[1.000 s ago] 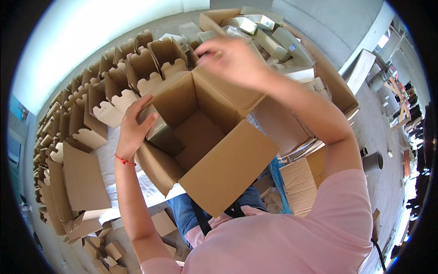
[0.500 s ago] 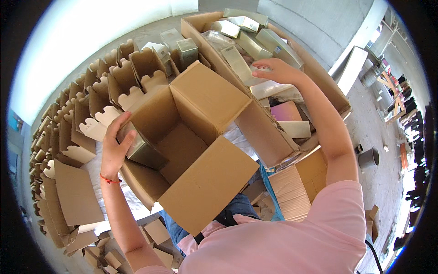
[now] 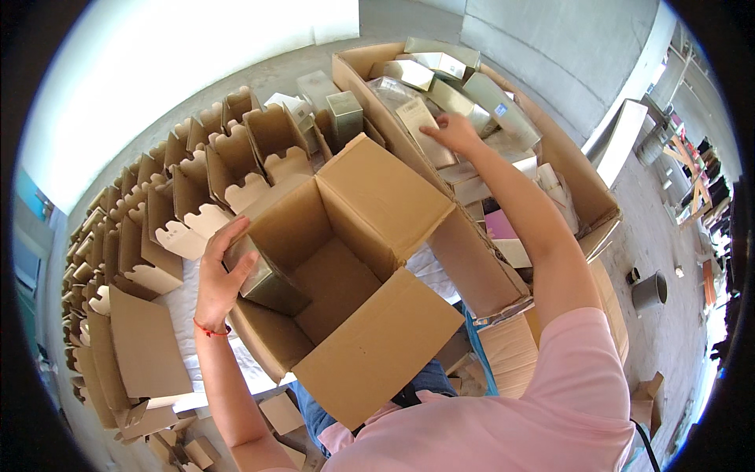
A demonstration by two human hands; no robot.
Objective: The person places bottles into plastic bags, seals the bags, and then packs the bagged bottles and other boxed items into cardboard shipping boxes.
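An open brown carton (image 3: 338, 287) with raised flaps sits in front of me. In its left corner stands a shiny gold box (image 3: 275, 293). My left hand (image 3: 220, 275), wearing a red string bracelet, is closed around the top of that box at the carton's rim. My right hand (image 3: 456, 135) reaches into a long, large carton (image 3: 480, 259) beyond it on the right. There its fingers pinch the edge of a pale gold box (image 3: 418, 126). Other silvery and gold boxes (image 3: 503, 110) lie jumbled around it.
To the left, rows of brown cardboard dividers (image 3: 189, 189) with notched pale edges crowd a white-covered surface (image 3: 177, 295). Cardboard scraps (image 3: 200, 452) litter the floor below. A grey bucket (image 3: 649, 291) stands at the right. A gold box (image 3: 344, 114) rises among the dividers.
My right hand has moved from above the boxes down to the pale gold box and closed its fingers on its edge. My left hand keeps its hold; the whole view has shifted slightly.
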